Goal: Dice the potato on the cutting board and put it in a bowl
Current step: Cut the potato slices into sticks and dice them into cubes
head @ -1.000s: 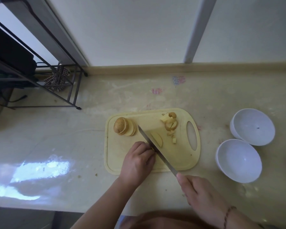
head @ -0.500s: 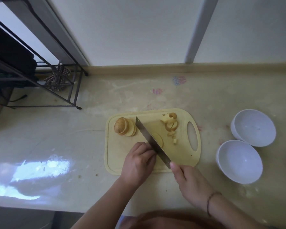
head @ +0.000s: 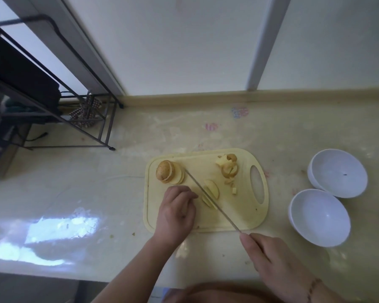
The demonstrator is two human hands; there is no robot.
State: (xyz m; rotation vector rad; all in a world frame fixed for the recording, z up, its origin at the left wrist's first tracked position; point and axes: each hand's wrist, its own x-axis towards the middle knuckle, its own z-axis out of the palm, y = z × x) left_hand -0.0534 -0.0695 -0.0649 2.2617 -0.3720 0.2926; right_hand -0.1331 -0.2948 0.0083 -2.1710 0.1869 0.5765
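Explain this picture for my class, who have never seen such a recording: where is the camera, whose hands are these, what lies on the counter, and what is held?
No machine here: a person wears a camera on the head, looking down at their own hands. On the counter lies a yellow cutting board with a stack of potato slices, cut pieces and one slice under the blade. The right hand grips a knife. The left hand rests on the board beside the slice. Two white bowls wait on the right.
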